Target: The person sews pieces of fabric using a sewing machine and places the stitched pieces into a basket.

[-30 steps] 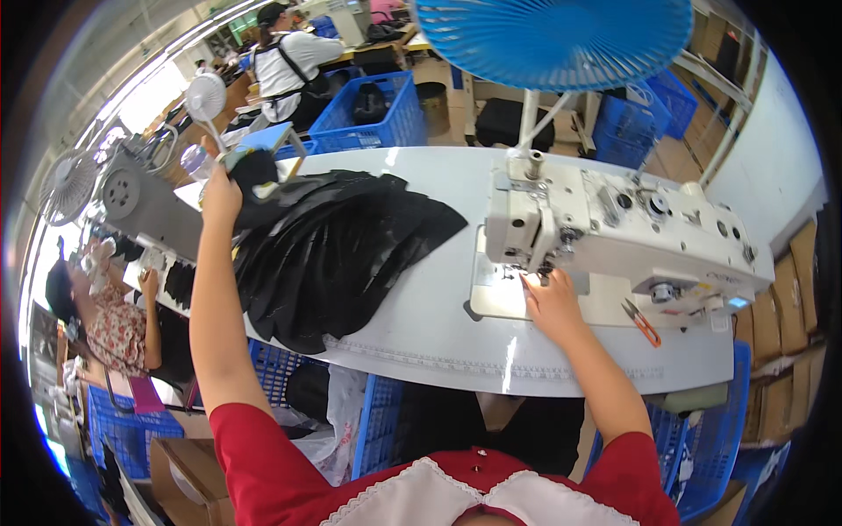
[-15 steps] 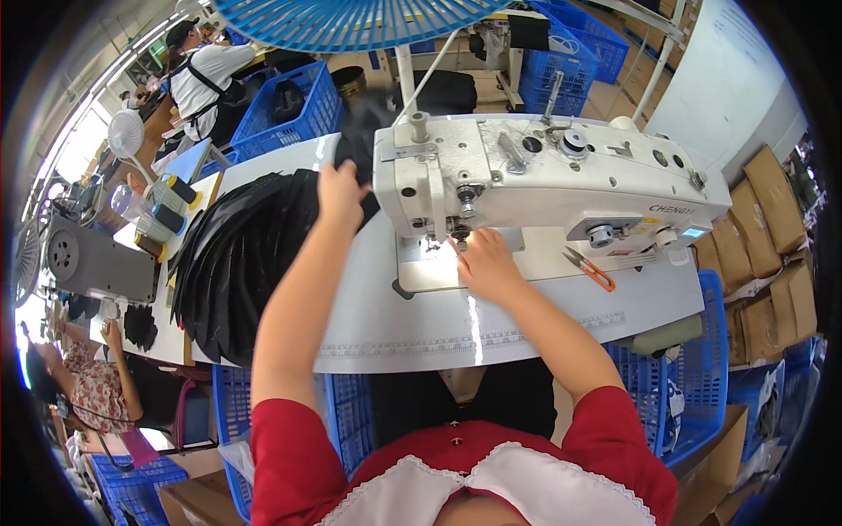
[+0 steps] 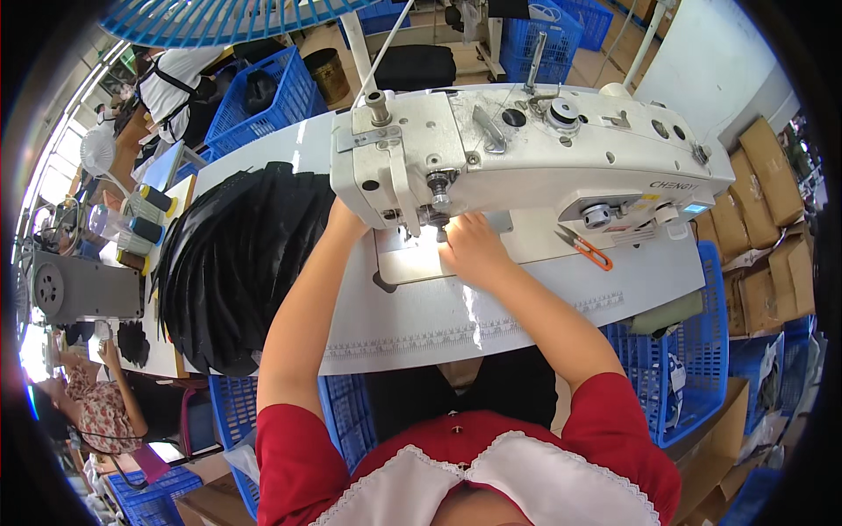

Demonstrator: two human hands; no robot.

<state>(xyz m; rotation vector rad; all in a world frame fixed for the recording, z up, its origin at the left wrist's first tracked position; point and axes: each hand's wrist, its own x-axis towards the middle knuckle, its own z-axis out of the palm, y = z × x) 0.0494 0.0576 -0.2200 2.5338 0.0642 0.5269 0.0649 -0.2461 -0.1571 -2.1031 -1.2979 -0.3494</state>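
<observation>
A white sewing machine (image 3: 526, 162) stands in front of me, its lit needle area (image 3: 425, 241) over a metal plate. My left hand (image 3: 347, 219) reaches behind the left end of the machine head; its fingers are hidden there. Close to the right of the needle, my right hand (image 3: 475, 250) is closed, fingers curled together and fingertips partly covered by the machine; what they hold, if anything, does not show. A large fanned stack of black fabric pieces (image 3: 241, 263) lies on the table to the left of my left forearm.
Orange-handled thread snips (image 3: 589, 251) lie right of my right hand. Thread cones (image 3: 149, 215) and a grey machine (image 3: 83, 285) stand far left. Blue crates (image 3: 671, 386) flank the white table (image 3: 395, 337). A blue fan (image 3: 228, 19) hangs above. Two people are at the left.
My left hand has moved from beside the machine head to behind it. The dark fabric seen beyond it has gone from sight. The view has shifted, and my right hand stays near the needle.
</observation>
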